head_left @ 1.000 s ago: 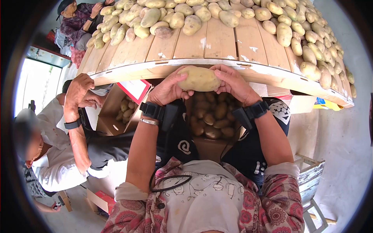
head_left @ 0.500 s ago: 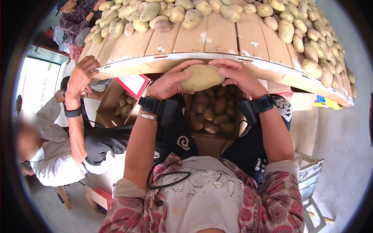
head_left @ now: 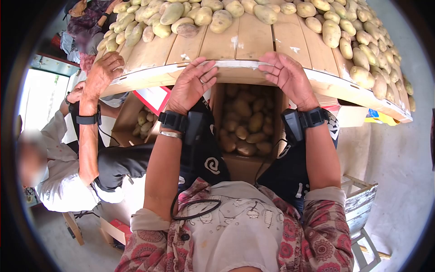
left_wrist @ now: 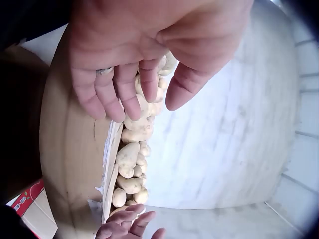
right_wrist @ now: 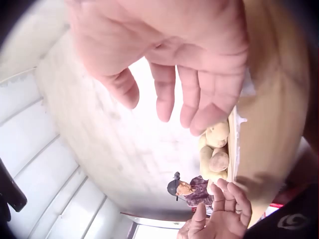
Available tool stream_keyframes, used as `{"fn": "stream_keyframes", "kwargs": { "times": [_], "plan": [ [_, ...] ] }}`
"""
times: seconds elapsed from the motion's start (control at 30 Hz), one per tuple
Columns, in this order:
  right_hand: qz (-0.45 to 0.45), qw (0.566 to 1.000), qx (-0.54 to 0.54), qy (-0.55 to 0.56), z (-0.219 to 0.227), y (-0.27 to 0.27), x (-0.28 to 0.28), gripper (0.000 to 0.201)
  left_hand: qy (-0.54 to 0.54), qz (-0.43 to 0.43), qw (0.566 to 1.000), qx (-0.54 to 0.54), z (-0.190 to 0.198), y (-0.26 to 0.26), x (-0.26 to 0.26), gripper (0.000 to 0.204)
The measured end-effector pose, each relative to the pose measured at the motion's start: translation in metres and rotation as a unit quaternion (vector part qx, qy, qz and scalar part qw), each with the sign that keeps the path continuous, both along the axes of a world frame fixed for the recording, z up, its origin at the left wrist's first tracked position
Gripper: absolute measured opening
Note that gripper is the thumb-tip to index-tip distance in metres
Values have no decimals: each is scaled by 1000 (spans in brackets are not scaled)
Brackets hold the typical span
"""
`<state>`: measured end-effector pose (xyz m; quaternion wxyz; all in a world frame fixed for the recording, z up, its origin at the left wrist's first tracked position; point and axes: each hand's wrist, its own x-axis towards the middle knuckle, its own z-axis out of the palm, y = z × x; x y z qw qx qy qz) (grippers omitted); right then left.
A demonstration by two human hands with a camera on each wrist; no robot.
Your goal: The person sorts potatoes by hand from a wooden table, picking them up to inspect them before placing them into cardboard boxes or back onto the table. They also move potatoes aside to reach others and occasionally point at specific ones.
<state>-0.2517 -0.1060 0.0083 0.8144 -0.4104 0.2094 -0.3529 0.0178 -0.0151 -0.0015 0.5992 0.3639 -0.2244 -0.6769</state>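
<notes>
Both hands, left [head_left: 192, 86] and right [head_left: 290, 77], are open and empty above the brown cardboard box [head_left: 247, 167] of yellow potatoes [head_left: 247, 120] in the frame's centre. The potatoes look firm and rather heavy, probably best gripped around the middle.

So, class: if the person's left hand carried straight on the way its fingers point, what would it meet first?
Probably the wooden table's front edge, just beyond the left hand; the potatoes lie farther along. Depth is unclear.

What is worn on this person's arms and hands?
Left hand: a ring, black wrist strap with camera, silver bangle. Right hand: black strap and camera. Red floral sleeves with pale cuffs are pushed up; a black cable loops below.
</notes>
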Motion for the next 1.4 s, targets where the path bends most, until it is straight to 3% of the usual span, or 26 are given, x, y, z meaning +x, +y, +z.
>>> {"fn": "stream_keyframes", "kwargs": {
  "times": [0.07,0.17,0.33,1.03,1.2,1.3,1.37,1.4],
  "plan": [
    [-76,996,43,22,-2,-2,0,33,-1,6,1000,16,2,0,-2,40],
    [-118,988,66,68,-8,-4,1,26,-2,16,999,31,3,0,-3,39],
    [-137,984,91,73,-4,8,8,19,-23,35,999,35,3,7,-9,40],
    [-122,991,50,3,-25,17,2,16,7,23,999,21,-5,16,-19,36],
    [-93,993,35,62,1,13,3,25,12,21,999,29,0,18,-20,34],
    [-42,991,-4,124,37,-16,21,31,12,27,999,33,-1,17,-17,33],
    [-81,949,-188,240,56,-48,34,42,27,27,999,30,-4,19,-18,32],
    [-82,947,-193,244,55,-72,39,42,26,31,999,33,-4,20,-19,29]
  ]
}}
